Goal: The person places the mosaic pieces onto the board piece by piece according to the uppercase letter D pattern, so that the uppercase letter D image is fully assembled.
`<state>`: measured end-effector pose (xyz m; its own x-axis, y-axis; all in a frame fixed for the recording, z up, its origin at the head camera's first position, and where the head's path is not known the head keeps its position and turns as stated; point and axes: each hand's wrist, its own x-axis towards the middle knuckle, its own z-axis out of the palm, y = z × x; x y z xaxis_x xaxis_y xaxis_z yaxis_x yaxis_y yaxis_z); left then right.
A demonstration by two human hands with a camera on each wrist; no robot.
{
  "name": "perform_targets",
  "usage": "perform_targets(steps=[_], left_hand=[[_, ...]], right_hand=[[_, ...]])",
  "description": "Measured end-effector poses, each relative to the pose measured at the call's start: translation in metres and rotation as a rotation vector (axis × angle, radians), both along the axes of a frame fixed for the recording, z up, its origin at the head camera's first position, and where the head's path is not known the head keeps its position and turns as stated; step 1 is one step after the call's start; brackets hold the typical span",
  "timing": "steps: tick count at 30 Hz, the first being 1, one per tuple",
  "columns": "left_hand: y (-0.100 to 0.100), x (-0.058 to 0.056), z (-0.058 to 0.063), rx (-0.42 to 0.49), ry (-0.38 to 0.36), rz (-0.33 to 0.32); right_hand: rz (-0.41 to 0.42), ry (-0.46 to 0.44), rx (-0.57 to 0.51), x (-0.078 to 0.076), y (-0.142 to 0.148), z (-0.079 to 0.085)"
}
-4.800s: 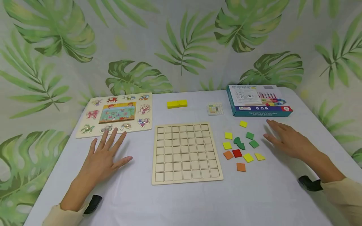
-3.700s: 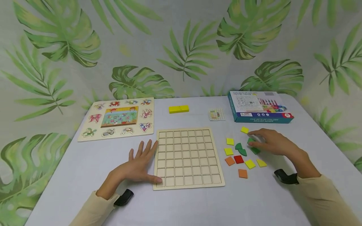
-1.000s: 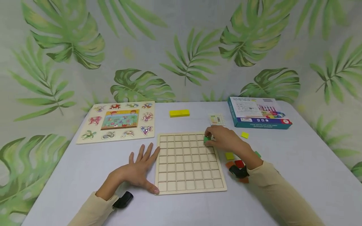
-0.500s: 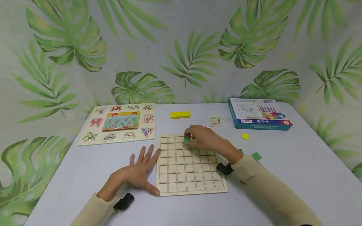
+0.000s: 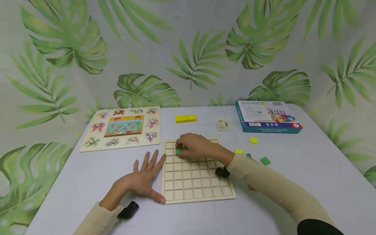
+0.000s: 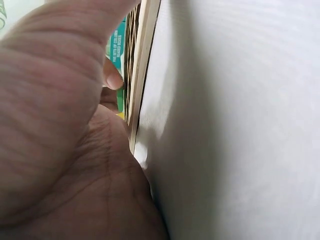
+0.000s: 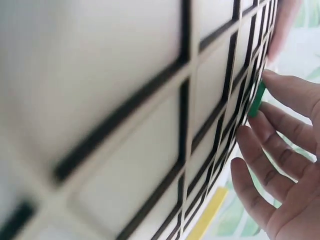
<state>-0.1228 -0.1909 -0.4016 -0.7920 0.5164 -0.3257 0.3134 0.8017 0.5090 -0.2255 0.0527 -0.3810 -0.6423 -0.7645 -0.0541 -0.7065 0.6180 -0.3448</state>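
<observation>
A pale wooden grid board [image 5: 182, 184] lies in the middle of the table. My left hand [image 5: 141, 179] rests at its left edge, fingers spread, with the thumb at the near left corner. Over the board's far left part, my right hand [image 5: 196, 146] pinches a green square tile [image 5: 178, 151] between thumb and fingers. The right wrist view shows this tile [image 7: 257, 97] tilted at the grid's surface; whether it sits inside a cell I cannot tell. In the left wrist view, the palm [image 6: 75, 150] lies beside the board's edge [image 6: 142, 60].
Loose tiles lie right of the board, including a yellow square [image 5: 253, 140] and a green one [image 5: 265, 160]; my right sleeve [image 5: 270, 179] hides others. Behind stand an animal puzzle [image 5: 88, 148], a yellow block [image 5: 186, 118], a pattern card [image 5: 225, 124] and a boxed set [image 5: 271, 130].
My left hand has come from the table to the board's left edge. My right hand has taken a green tile from the loose pieces and carried it leftward across the board's far rows.
</observation>
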Motion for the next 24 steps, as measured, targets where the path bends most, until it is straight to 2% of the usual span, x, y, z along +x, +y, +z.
perform_targets(steps=[3,11,17,24], left_hand=[[0.0,0.0,0.001,0.003,0.0,-0.001],[0.001,0.0,0.002,-0.014,-0.005,0.004],[0.002,-0.002,0.001,-0.014,-0.003,0.004],[0.001,0.0,0.001,-0.009,-0.003,0.011]], right_hand=[[0.006,-0.002,0.025,0.001,-0.007,0.0],[-0.046,0.023,0.064,0.002,-0.015,0.002],[-0.09,-0.006,0.094,0.003,-0.017,0.006],[-0.106,0.003,0.065,0.007,-0.008,0.006]])
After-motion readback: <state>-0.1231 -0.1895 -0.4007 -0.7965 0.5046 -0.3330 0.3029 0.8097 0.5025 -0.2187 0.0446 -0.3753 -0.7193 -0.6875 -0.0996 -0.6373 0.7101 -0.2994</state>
